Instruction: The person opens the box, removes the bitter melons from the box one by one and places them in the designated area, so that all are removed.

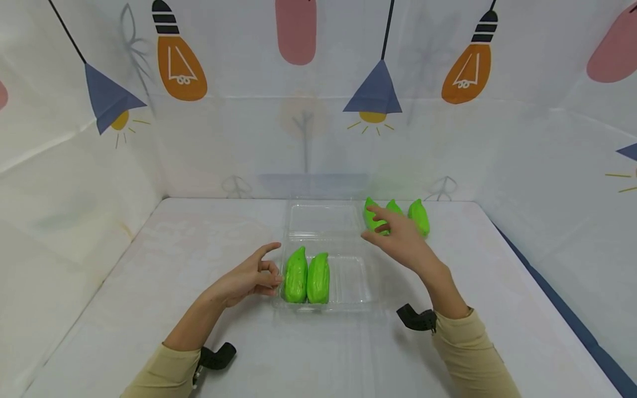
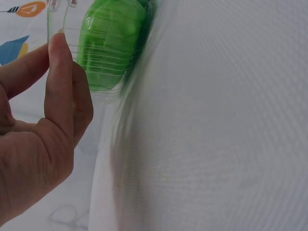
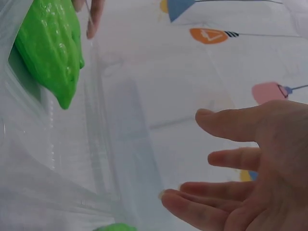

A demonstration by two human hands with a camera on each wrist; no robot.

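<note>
A clear plastic container [image 1: 350, 279] lies opened out on the white table, its lid [image 1: 323, 218] folded back. Two bright green bitter melons [image 1: 296, 276] [image 3: 50, 53] lie side by side in the left part of its base. My left hand [image 1: 249, 279] [image 2: 45, 110] pinches the container's left rim between thumb and fingers, the index finger stretched out. At the back right, my right hand [image 1: 405, 240] [image 3: 260, 163] hovers by three more bitter melons [image 1: 419, 215], partly covering them. Its fingers are spread apart and hold nothing.
White sheeting [image 1: 229, 138] printed with lamps and bulbs rises behind and beside the table [image 1: 224, 226]. A black wrist mount [image 1: 417, 319] sits on the right wrist, another [image 1: 218, 356] on the left. A dark blue strip [image 1: 562, 309] runs along the table's right side.
</note>
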